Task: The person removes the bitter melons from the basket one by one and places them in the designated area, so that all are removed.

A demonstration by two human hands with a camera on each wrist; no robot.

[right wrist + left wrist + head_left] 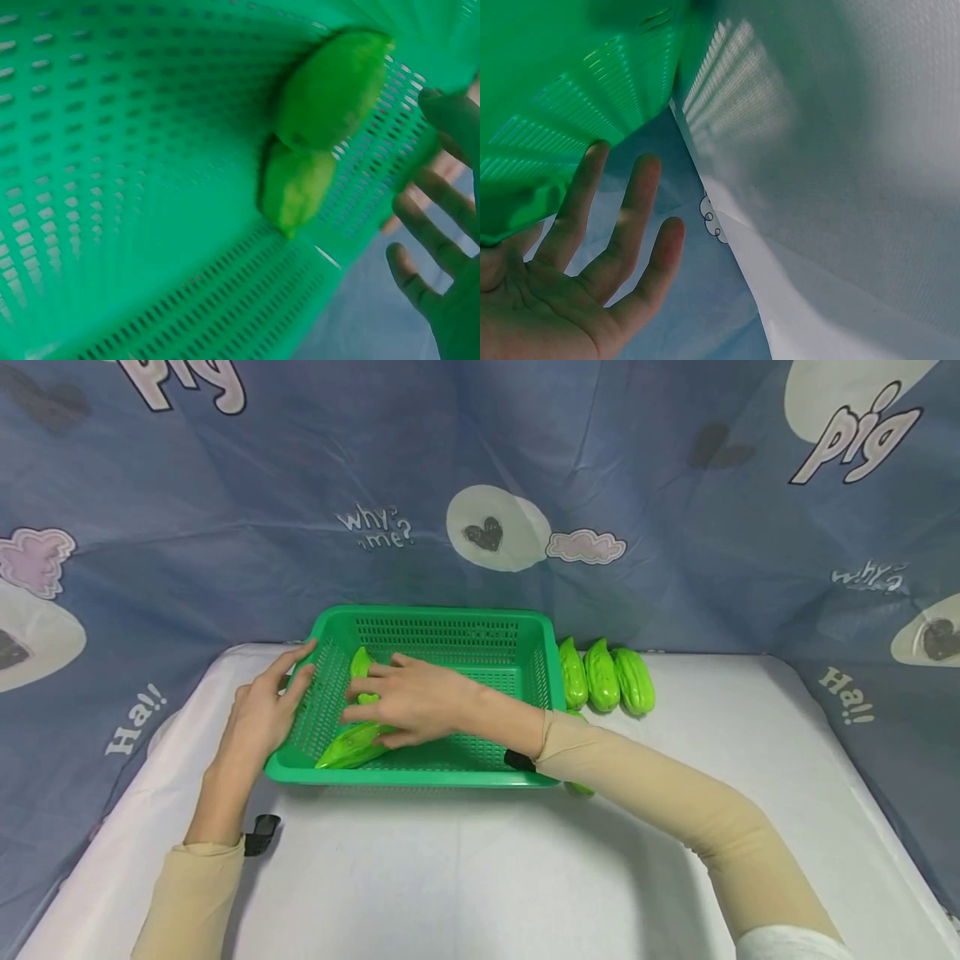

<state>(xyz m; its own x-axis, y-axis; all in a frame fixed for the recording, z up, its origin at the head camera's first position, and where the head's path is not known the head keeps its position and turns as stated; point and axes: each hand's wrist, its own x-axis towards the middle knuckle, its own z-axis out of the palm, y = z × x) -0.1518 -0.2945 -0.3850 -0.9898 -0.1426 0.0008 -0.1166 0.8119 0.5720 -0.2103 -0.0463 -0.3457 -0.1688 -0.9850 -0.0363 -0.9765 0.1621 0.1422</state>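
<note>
A green plastic basket stands on the white-covered table. Two glossy, ridged green gourds lie on its floor toward the left: one upper gourd and one lower gourd, both partly covered by my right hand. That hand hovers over them with fingers spread, and the right wrist view shows space between it and the gourds. At the basket's left end is my left hand, its thumb by the rim. Its fingers extend loosely outside the perforated wall, the nearest fingertip at or close to it.
Three similar gourds stand in a row right of the basket. More green shows beneath my right forearm, mostly hidden. A blue printed cloth hangs behind the table. Each wrist carries a black camera mount.
</note>
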